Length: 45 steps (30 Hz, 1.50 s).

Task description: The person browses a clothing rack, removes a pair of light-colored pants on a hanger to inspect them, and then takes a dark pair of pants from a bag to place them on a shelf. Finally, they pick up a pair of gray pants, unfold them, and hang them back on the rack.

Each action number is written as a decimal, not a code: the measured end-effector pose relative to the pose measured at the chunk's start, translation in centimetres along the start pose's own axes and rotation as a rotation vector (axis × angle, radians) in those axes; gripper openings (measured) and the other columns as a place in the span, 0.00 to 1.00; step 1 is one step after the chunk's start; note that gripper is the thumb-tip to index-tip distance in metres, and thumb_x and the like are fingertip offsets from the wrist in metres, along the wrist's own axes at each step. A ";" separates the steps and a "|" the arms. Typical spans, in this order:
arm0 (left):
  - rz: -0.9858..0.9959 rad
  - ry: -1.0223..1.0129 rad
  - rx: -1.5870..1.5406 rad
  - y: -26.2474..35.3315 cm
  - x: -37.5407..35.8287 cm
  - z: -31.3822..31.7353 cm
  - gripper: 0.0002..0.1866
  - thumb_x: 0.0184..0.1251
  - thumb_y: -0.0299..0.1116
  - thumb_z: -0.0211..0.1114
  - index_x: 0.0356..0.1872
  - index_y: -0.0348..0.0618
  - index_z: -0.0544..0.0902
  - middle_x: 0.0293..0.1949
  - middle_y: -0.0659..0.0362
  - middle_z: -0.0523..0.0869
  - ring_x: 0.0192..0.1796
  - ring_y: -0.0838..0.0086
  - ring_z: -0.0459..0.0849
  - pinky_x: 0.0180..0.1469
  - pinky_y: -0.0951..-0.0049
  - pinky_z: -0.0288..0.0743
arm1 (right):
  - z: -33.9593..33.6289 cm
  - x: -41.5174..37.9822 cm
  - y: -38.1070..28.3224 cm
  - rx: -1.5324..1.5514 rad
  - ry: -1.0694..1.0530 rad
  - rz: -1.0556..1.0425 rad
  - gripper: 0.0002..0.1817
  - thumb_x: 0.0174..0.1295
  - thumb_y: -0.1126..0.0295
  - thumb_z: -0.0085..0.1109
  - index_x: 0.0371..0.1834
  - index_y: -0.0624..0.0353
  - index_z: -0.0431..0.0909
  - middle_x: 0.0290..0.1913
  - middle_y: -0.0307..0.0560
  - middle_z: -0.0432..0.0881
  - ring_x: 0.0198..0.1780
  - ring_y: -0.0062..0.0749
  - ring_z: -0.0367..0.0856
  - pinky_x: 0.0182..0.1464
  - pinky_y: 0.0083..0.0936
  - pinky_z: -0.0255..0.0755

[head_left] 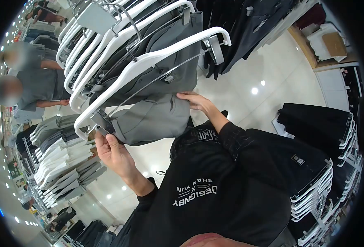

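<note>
A pair of grey trousers (157,117) hangs from a white clip hanger (149,61), the nearest of several on a crowded rail. My left hand (114,153) is closed on the hanger's lower metal clip (103,123) and the trouser corner there. My right hand (195,101) pinches the opposite edge of the same grey fabric, just below the other clip (215,47). My black printed top (215,193) fills the lower frame.
More white hangers with dark and grey garments (108,37) crowd the rail behind. Another rack of black garments (322,164) stands at the right, and folded grey and white clothes (62,160) at the left. Two people (33,82) stand far left. Glossy floor (264,74) lies beyond.
</note>
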State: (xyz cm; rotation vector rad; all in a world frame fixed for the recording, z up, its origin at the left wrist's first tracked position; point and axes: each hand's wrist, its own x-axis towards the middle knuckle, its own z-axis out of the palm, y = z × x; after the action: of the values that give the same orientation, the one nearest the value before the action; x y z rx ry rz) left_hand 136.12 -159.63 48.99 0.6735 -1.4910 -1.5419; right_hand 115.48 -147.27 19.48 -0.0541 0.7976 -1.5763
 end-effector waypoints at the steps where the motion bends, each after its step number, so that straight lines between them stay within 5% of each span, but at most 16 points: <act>1: -0.005 -0.016 0.003 0.0 0.0 0.0 0.23 0.81 0.30 0.58 0.67 0.24 0.68 0.47 0.55 0.83 0.47 0.77 0.82 0.54 0.75 0.76 | -0.1 -1.0 -0.4 -0.038 0.024 -0.055 0.34 0.67 0.59 0.69 0.71 0.64 0.69 0.64 0.49 0.80 0.66 0.34 0.78 0.68 0.32 0.71; 3: -0.011 -0.052 0.002 0.0 0.2 0.0 0.21 0.81 0.29 0.58 0.66 0.25 0.69 0.47 0.56 0.83 0.46 0.78 0.81 0.54 0.76 0.75 | 0.1 -4.5 -2.6 -0.120 0.071 -0.171 0.33 0.62 0.67 0.74 0.69 0.64 0.72 0.61 0.47 0.82 0.64 0.33 0.79 0.66 0.30 0.72; 6: -0.009 -0.071 0.058 -1.0 0.2 -0.1 0.18 0.81 0.29 0.58 0.62 0.26 0.71 0.47 0.57 0.82 0.47 0.79 0.80 0.54 0.76 0.75 | -1.2 -9.7 -4.3 -0.714 0.345 -0.392 0.28 0.62 0.71 0.73 0.64 0.65 0.76 0.60 0.46 0.82 0.59 0.30 0.82 0.63 0.27 0.73; 9: -0.031 -0.085 0.107 -2.1 0.2 0.9 0.19 0.81 0.29 0.58 0.63 0.25 0.72 0.48 0.58 0.83 0.49 0.80 0.79 0.56 0.76 0.74 | -0.2 -16.3 -5.9 -0.751 0.564 -0.631 0.24 0.60 0.77 0.70 0.61 0.66 0.79 0.59 0.47 0.82 0.56 0.28 0.82 0.61 0.28 0.73; 12: -0.075 -0.109 0.103 -3.3 0.3 1.0 0.22 0.81 0.29 0.58 0.68 0.25 0.69 0.50 0.57 0.83 0.51 0.78 0.79 0.59 0.77 0.72 | 1.8 -19.2 -6.1 -0.147 0.385 -0.812 0.24 0.58 0.83 0.65 0.60 0.66 0.79 0.59 0.49 0.82 0.55 0.29 0.82 0.60 0.30 0.73; 17: -0.032 0.019 0.325 -4.2 0.1 3.1 0.17 0.81 0.30 0.56 0.63 0.29 0.71 0.54 0.53 0.82 0.57 0.72 0.79 0.64 0.70 0.71 | 2.3 -21.4 -4.7 0.147 0.340 -0.848 0.23 0.48 0.91 0.63 0.50 0.66 0.81 0.48 0.47 0.85 0.49 0.30 0.84 0.54 0.27 0.75; 21: 0.323 0.274 0.696 -2.5 -2.9 7.2 0.16 0.79 0.31 0.59 0.59 0.30 0.73 0.53 0.51 0.82 0.61 0.65 0.77 0.65 0.64 0.70 | 1.0 -22.6 -5.1 -0.269 0.277 -0.926 0.15 0.42 0.87 0.65 0.37 0.67 0.84 0.41 0.44 0.87 0.44 0.29 0.85 0.48 0.25 0.75; 24: 0.497 0.066 0.629 -1.5 -6.6 9.5 0.13 0.70 0.28 0.65 0.51 0.32 0.78 0.54 0.48 0.80 0.63 0.58 0.76 0.67 0.58 0.68 | 2.0 -23.4 -6.3 -0.319 0.240 -0.945 0.10 0.43 0.86 0.65 0.31 0.67 0.85 0.34 0.44 0.88 0.39 0.29 0.86 0.44 0.26 0.75; 26: 0.303 -0.249 0.681 -0.8 -6.4 11.7 0.18 0.62 0.36 0.75 0.46 0.37 0.81 0.59 0.48 0.77 0.68 0.55 0.71 0.69 0.56 0.65 | -0.6 -23.4 -5.5 -0.435 0.177 -0.983 0.08 0.45 0.85 0.65 0.31 0.67 0.85 0.33 0.45 0.89 0.37 0.30 0.86 0.42 0.27 0.75; 28: 0.412 -0.667 0.836 0.4 -4.1 16.2 0.22 0.53 0.44 0.80 0.42 0.41 0.82 0.65 0.49 0.74 0.73 0.50 0.66 0.72 0.50 0.60 | -1.4 -23.8 -5.7 -0.535 0.138 -0.998 0.08 0.45 0.85 0.65 0.31 0.66 0.85 0.33 0.47 0.89 0.36 0.32 0.86 0.40 0.27 0.75; 30: 0.536 -0.866 0.883 0.0 -3.2 19.3 0.24 0.45 0.48 0.83 0.37 0.44 0.83 0.69 0.51 0.73 0.76 0.47 0.61 0.74 0.41 0.53 | -0.6 -24.9 -7.4 -0.617 0.148 -1.005 0.09 0.45 0.84 0.66 0.32 0.66 0.86 0.33 0.49 0.89 0.34 0.36 0.87 0.38 0.28 0.74; 36: 0.521 -1.306 0.941 -1.7 -2.8 24.0 0.22 0.43 0.50 0.83 0.31 0.47 0.84 0.72 0.53 0.72 0.79 0.46 0.58 0.78 0.37 0.41 | -1.1 -26.8 -9.8 -0.844 0.153 -1.029 0.15 0.40 0.87 0.64 0.33 0.62 0.87 0.37 0.50 0.89 0.47 0.51 0.85 0.56 0.39 0.75; 40: 0.415 -1.516 1.002 -2.8 -1.7 25.7 0.21 0.43 0.46 0.83 0.27 0.46 0.80 0.63 0.53 0.77 0.78 0.49 0.62 0.79 0.36 0.37 | -1.6 -27.9 -10.1 -1.091 0.092 -1.007 0.18 0.36 0.88 0.62 0.34 0.61 0.87 0.42 0.49 0.89 0.59 0.54 0.80 0.66 0.49 0.70; 41: 0.453 -1.482 0.984 -3.0 -1.8 25.9 0.19 0.46 0.40 0.82 0.25 0.44 0.77 0.49 0.55 0.82 0.68 0.54 0.75 0.78 0.41 0.47 | -1.9 -27.8 -10.1 -1.125 0.075 -1.023 0.19 0.35 0.88 0.62 0.34 0.61 0.87 0.44 0.49 0.89 0.61 0.54 0.79 0.66 0.50 0.69; 44: 0.372 -1.604 0.934 -3.5 -1.8 26.0 0.15 0.51 0.35 0.79 0.26 0.44 0.77 0.36 0.58 0.81 0.50 0.59 0.83 0.69 0.53 0.65 | -2.3 -27.9 -9.7 -1.141 0.108 -1.020 0.20 0.37 0.88 0.60 0.37 0.62 0.87 0.49 0.51 0.87 0.62 0.54 0.78 0.67 0.49 0.70; 45: 0.433 -1.481 0.864 -3.3 -2.6 26.5 0.11 0.53 0.28 0.76 0.27 0.43 0.78 0.29 0.58 0.77 0.36 0.60 0.79 0.50 0.63 0.73 | -2.3 -28.1 -9.9 -1.138 0.130 -0.992 0.20 0.38 0.88 0.60 0.38 0.63 0.86 0.49 0.51 0.87 0.61 0.53 0.78 0.67 0.49 0.70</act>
State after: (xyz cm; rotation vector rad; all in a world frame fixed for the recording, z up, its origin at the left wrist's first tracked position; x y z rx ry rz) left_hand 114.11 -144.31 48.94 -0.6015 -3.1668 -0.8696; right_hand 111.36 -121.63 34.38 -1.3487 1.8610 -1.7774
